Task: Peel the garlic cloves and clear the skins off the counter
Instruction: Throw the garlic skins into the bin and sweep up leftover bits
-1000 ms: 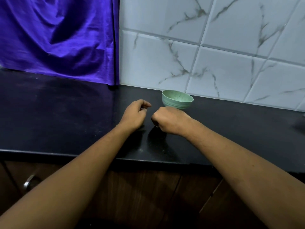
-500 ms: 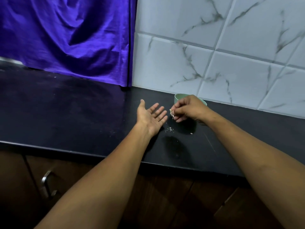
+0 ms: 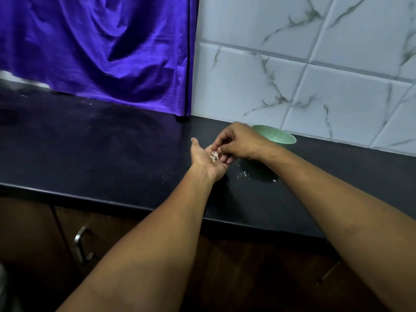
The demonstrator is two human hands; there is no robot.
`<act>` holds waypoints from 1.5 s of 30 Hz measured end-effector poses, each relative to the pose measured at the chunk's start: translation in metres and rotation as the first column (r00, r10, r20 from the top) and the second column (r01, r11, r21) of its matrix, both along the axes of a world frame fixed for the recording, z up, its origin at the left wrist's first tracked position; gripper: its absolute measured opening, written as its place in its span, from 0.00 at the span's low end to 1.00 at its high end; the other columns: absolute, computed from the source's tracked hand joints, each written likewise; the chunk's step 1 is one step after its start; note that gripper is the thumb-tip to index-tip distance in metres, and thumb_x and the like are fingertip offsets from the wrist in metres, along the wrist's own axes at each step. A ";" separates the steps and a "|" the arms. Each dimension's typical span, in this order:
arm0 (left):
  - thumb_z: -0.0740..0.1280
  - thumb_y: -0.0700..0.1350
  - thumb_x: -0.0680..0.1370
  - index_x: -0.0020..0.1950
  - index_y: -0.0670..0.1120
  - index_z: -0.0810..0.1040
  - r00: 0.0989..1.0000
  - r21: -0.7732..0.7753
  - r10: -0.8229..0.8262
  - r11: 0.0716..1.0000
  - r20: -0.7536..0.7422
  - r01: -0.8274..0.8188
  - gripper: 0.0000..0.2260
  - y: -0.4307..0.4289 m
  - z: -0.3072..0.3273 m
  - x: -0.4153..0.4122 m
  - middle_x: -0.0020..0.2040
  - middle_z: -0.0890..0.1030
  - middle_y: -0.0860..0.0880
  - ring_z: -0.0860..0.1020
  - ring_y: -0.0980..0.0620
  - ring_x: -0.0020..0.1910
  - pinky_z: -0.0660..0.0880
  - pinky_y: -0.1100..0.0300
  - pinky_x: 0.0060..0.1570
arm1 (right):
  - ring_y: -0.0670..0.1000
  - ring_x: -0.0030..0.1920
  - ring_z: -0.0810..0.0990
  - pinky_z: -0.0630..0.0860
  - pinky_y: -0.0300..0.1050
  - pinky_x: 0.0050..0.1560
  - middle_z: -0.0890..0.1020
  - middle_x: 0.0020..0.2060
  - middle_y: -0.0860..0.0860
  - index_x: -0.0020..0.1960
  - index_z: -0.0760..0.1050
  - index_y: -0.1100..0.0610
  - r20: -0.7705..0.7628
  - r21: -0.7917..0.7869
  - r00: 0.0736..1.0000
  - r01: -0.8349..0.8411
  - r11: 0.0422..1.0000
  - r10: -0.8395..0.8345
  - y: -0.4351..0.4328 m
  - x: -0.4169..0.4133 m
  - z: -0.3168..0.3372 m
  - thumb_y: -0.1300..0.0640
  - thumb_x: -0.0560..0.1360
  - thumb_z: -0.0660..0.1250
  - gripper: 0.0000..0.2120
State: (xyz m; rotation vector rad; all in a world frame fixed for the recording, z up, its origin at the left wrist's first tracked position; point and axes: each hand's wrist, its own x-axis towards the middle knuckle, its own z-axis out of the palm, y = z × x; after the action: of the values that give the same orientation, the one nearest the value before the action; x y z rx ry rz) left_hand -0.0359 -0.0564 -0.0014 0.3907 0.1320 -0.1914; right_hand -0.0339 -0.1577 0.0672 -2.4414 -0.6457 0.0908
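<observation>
My left hand point(image 3: 206, 159) lies palm up just above the black counter point(image 3: 112, 154), fingers straight, with a small heap of pale garlic skins point(image 3: 213, 156) on the palm. My right hand point(image 3: 238, 143) hovers over that palm, its fingertips bunched together right at the skins; whether they still pinch any I cannot tell. A few tiny skin bits point(image 3: 244, 174) lie on the counter to the right of my left wrist, and one more speck point(image 3: 274, 181) lies farther right. A green bowl point(image 3: 279, 136) stands behind my right hand by the wall. No garlic cloves are visible.
A purple cloth point(image 3: 101, 52) hangs at the back left down to the counter. White marbled tiles point(image 3: 292, 64) cover the wall on the right. Below the counter edge are brown cabinet doors with a metal handle point(image 3: 82, 246).
My left hand turned palm up and opened. My right hand lifted skins off the counter and brought them over the left palm, where skins now lie. The view shifted left.
</observation>
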 end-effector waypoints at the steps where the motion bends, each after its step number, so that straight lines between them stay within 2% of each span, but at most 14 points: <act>1: 0.46 0.71 0.82 0.47 0.36 0.82 1.000 -0.003 -0.001 1.000 0.000 0.001 0.42 0.001 0.000 0.000 0.39 0.81 0.40 0.79 0.44 0.36 0.77 0.59 0.33 | 0.54 0.38 0.86 0.86 0.49 0.42 0.86 0.39 0.62 0.46 0.83 0.61 0.027 -0.009 1.000 -0.002 1.000 0.002 0.000 -0.001 0.001 0.72 0.77 0.67 0.10; 3: 0.46 0.71 0.82 0.50 0.36 0.81 1.000 -0.024 -0.007 1.000 0.013 0.007 0.41 0.001 -0.001 0.001 0.41 0.82 0.40 0.78 0.44 0.37 0.75 0.57 0.36 | 0.50 0.35 0.85 0.86 0.48 0.40 0.86 0.35 0.57 0.45 0.84 0.62 0.082 -0.016 0.997 0.003 1.000 -0.001 0.000 -0.002 0.003 0.72 0.75 0.70 0.08; 7: 0.46 0.70 0.82 0.53 0.36 0.81 0.998 -0.051 -0.022 0.998 0.051 0.025 0.40 0.001 0.001 -0.003 0.44 0.86 0.38 0.86 0.42 0.37 0.83 0.53 0.34 | 0.47 0.32 0.85 0.86 0.50 0.41 0.86 0.35 0.57 0.46 0.83 0.63 0.118 -0.007 0.993 0.008 1.000 -0.007 0.001 -0.004 0.004 0.71 0.73 0.73 0.05; 10: 0.46 0.70 0.82 0.52 0.36 0.81 0.998 -0.050 -0.023 0.998 0.063 0.026 0.40 0.001 0.003 -0.005 0.45 0.86 0.38 0.86 0.41 0.40 0.83 0.50 0.45 | 0.49 0.33 0.86 0.86 0.48 0.40 0.87 0.37 0.58 0.46 0.84 0.62 0.147 -0.010 0.989 0.002 1.000 0.000 0.001 -0.006 0.005 0.68 0.73 0.75 0.03; 14: 0.46 0.71 0.82 0.55 0.35 0.81 0.999 -0.019 -0.023 1.000 0.046 0.024 0.41 0.003 0.001 -0.003 0.51 0.85 0.37 0.85 0.39 0.46 0.83 0.47 0.47 | 0.52 0.38 0.88 0.86 0.46 0.40 0.87 0.37 0.58 0.49 0.85 0.61 0.124 -0.026 0.992 0.014 1.000 -0.010 -0.001 -0.006 0.006 0.69 0.77 0.70 0.07; 17: 0.47 0.71 0.81 0.59 0.35 0.80 0.999 -0.018 -0.023 1.000 0.041 0.024 0.41 0.002 0.000 -0.001 0.52 0.84 0.38 0.84 0.39 0.50 0.80 0.44 0.50 | 0.50 0.37 0.87 0.85 0.45 0.39 0.87 0.38 0.58 0.50 0.85 0.61 0.113 -0.036 0.994 0.014 0.999 -0.009 -0.002 -0.005 0.008 0.71 0.76 0.67 0.10; 20: 0.46 0.68 0.83 0.63 0.35 0.79 0.998 -0.031 -0.028 0.999 0.063 0.030 0.40 0.003 0.001 -0.002 0.52 0.85 0.36 0.84 0.38 0.51 0.81 0.43 0.49 | 0.53 0.38 0.88 0.85 0.47 0.38 0.87 0.36 0.57 0.48 0.83 0.62 0.134 -0.014 0.991 0.016 1.000 -0.014 -0.003 -0.006 0.008 0.71 0.76 0.69 0.07; 23: 0.44 0.63 0.85 0.66 0.35 0.77 0.998 -0.030 -0.023 0.999 0.063 0.025 0.36 0.003 0.002 -0.004 0.51 0.85 0.36 0.85 0.39 0.43 0.84 0.46 0.40 | 0.54 0.38 0.88 0.86 0.49 0.40 0.86 0.34 0.54 0.46 0.84 0.60 0.174 -0.039 0.985 0.020 0.999 -0.013 -0.003 -0.006 0.008 0.66 0.76 0.72 0.03; 27: 0.46 0.60 0.86 0.70 0.36 0.74 0.999 -0.013 -0.004 1.000 0.042 0.004 0.32 0.002 0.002 -0.003 0.51 0.83 0.38 0.84 0.39 0.47 0.83 0.46 0.40 | 0.51 0.41 0.88 0.86 0.52 0.43 0.88 0.40 0.52 0.50 0.86 0.56 0.188 -0.124 0.982 0.019 0.992 0.004 -0.002 -0.005 0.011 0.69 0.76 0.66 0.13; 31: 0.48 0.59 0.86 0.68 0.35 0.76 1.000 -0.032 0.007 0.999 0.023 -0.006 0.31 0.002 0.003 -0.004 0.53 0.83 0.36 0.82 0.39 0.53 0.80 0.44 0.50 | 0.44 0.39 0.85 0.84 0.51 0.48 0.86 0.36 0.45 0.45 0.85 0.52 0.274 -0.161 0.961 0.030 0.987 0.016 -0.002 -0.006 0.014 0.67 0.71 0.71 0.11; 36: 0.48 0.60 0.86 0.69 0.35 0.76 1.000 -0.050 0.002 0.999 0.024 0.000 0.32 0.004 0.003 -0.004 0.62 0.82 0.35 0.82 0.38 0.56 0.80 0.44 0.54 | 0.40 0.38 0.83 0.83 0.50 0.48 0.85 0.35 0.43 0.44 0.85 0.51 0.324 -0.171 0.946 0.029 0.985 0.029 -0.005 -0.005 0.014 0.60 0.70 0.76 0.05; 39: 0.48 0.59 0.86 0.66 0.35 0.76 1.000 -0.056 0.005 0.998 0.025 -0.004 0.31 0.003 0.003 -0.004 0.56 0.83 0.36 0.82 0.38 0.56 0.79 0.44 0.53 | 0.37 0.37 0.83 0.84 0.44 0.47 0.86 0.37 0.42 0.47 0.87 0.51 0.286 -0.166 0.958 0.010 0.986 0.038 -0.007 -0.005 0.015 0.64 0.73 0.72 0.10; 41: 0.48 0.59 0.86 0.62 0.35 0.78 1.000 -0.054 0.004 0.999 0.027 -0.002 0.31 0.003 0.004 -0.005 0.51 0.83 0.36 0.82 0.39 0.55 0.79 0.44 0.50 | 0.40 0.38 0.85 0.84 0.44 0.46 0.87 0.37 0.44 0.47 0.86 0.51 0.261 -0.148 0.965 0.006 0.989 0.033 -0.007 -0.004 0.015 0.67 0.72 0.70 0.12; 45: 0.48 0.59 0.86 0.57 0.35 0.80 0.999 -0.073 -0.015 0.997 0.052 0.018 0.31 0.003 0.004 -0.006 0.48 0.85 0.35 0.83 0.39 0.52 0.79 0.45 0.50 | 0.38 0.33 0.82 0.80 0.41 0.40 0.85 0.36 0.45 0.43 0.83 0.52 0.282 -0.103 0.959 0.006 0.995 0.024 -0.008 -0.004 0.012 0.65 0.71 0.74 0.09</act>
State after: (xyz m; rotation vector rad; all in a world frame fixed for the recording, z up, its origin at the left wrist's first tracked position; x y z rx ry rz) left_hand -0.0423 -0.0533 0.0024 0.3229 0.0709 -0.2017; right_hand -0.0379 -0.1655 0.0795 -2.5755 -0.7933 -0.2318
